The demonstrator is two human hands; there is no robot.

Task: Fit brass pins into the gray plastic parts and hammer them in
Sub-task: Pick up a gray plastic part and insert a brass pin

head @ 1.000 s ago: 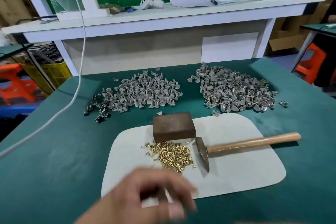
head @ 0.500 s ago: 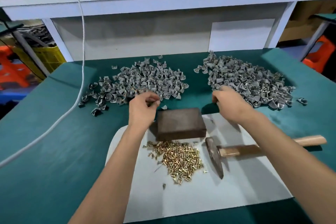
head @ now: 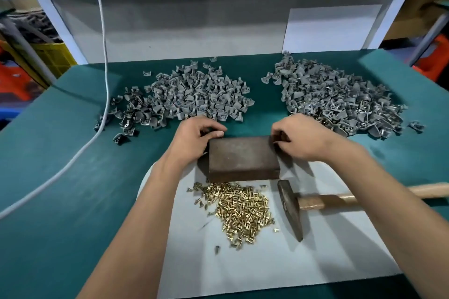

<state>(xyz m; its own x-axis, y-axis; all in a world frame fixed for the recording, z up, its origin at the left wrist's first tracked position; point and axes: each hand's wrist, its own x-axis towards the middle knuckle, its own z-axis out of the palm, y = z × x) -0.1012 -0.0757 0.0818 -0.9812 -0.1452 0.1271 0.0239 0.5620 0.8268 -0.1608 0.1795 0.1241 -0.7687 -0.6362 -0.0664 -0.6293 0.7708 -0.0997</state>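
1. Head view: no readable writing or labels show on anything.
2. The left hand (head: 194,136) and right hand (head: 301,138) curl their fingers over the far corners of a brown block (head: 243,156); what they pinch cannot be told.
3. Brass pins (head: 239,210) lie heaped on a white mat (head: 315,250), beside a hammer (head: 291,209).
4. Gray plastic parts sit in a left pile (head: 184,97) and a right pile (head: 340,99) on the green table (head: 60,201).
5. A yellow crate (head: 51,56) holds dark parts.
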